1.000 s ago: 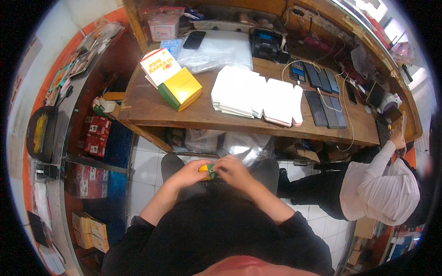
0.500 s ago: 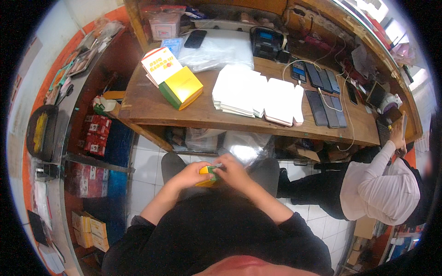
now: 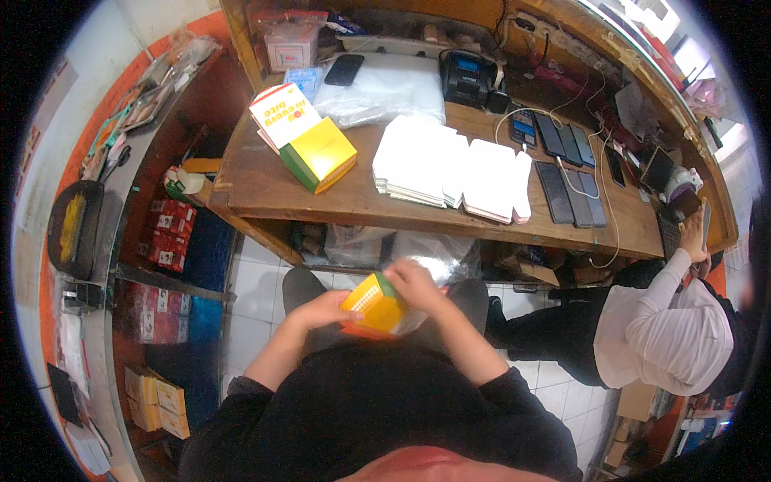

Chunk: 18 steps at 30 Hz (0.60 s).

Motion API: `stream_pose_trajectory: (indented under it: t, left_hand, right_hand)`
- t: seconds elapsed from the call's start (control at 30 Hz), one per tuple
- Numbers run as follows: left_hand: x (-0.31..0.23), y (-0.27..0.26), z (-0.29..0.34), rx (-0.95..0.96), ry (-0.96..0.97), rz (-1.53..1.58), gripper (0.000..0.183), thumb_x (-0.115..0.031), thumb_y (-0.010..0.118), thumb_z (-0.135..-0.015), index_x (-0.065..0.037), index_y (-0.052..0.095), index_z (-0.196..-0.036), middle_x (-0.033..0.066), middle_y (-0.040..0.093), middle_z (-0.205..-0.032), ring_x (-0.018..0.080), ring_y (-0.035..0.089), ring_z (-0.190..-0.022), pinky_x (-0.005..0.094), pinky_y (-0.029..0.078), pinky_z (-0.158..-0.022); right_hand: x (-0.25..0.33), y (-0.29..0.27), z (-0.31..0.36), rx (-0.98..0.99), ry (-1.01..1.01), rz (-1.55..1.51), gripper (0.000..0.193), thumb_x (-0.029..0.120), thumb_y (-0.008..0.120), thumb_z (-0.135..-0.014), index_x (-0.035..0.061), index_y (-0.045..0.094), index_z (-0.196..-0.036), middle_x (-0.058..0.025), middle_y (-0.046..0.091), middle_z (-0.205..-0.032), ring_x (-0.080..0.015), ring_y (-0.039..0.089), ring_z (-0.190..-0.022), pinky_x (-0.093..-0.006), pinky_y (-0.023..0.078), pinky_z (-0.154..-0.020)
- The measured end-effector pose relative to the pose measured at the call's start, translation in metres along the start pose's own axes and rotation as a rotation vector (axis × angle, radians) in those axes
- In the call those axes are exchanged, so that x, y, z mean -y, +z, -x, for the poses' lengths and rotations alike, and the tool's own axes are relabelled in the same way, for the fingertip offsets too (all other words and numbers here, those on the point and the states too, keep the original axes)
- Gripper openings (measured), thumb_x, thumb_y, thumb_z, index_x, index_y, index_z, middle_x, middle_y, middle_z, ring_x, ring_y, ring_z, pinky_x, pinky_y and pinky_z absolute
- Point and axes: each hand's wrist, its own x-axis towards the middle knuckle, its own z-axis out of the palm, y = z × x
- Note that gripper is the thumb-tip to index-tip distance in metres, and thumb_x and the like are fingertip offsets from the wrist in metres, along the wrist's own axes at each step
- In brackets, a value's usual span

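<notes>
Holding a small yellow box (image 3: 376,308) between them, both hands sit low in the head view, close to the person's body and well below the front edge of the wooden surface (image 3: 265,189). The left hand (image 3: 325,309) grips the box's left end, fingers curled around it, while the right hand (image 3: 414,287) is closed over its upper right corner, where a strip of green shows. Seen from above, the box lies tilted, its long axis running from lower left to upper right, so each hand has an end and neither is clearly the nearer. A crinkled sheet of clear plastic (image 3: 438,253) lies just beyond the right hand; whether it touches the box cannot be told. Up on the surface, well apart from the hands, stand a larger yellow and green box (image 3: 321,153), overlapping stacks of flat white cartons (image 3: 450,165), and a row of dark phones (image 3: 566,173). To the right, another person in a white sleeve (image 3: 666,329) leans toward the surface's far end.
</notes>
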Motion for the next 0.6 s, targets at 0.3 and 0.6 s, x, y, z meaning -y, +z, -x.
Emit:
stream_pose_trajectory:
  t: [0.3, 0.6]
  left_hand:
    - [-0.004, 0.031, -0.024, -0.408, 0.318, 0.565, 0.036, -0.010, 0.058, -0.094, -0.001, 0.048, -0.128, 0.0080, 0.059, -0.119, 0.0173, 0.058, -0.108, 0.0335, 0.046, -0.095]
    - [-0.016, 0.036, -0.026, -0.779, 0.347, 0.014, 0.023, -0.018, 0.062, -0.094, 0.002, 0.067, -0.105, 0.0048, 0.069, -0.087, 0.0152, 0.065, -0.079, 0.0288, 0.051, -0.076]
  right_hand:
    - [0.016, 0.054, 0.012, -0.190, -0.131, -0.028, 0.056, 0.009, 0.062, -0.084, 0.0011, 0.044, -0.137, -0.0223, 0.051, -0.130, -0.0397, 0.050, -0.119, -0.0449, 0.041, -0.100]
    - [0.035, 0.044, 0.012, -0.427, 0.107, -0.275, 0.016, 0.016, 0.069, -0.087, 0.0010, 0.069, -0.093, -0.0105, 0.066, -0.084, -0.0188, 0.061, -0.074, -0.0306, 0.048, -0.067]
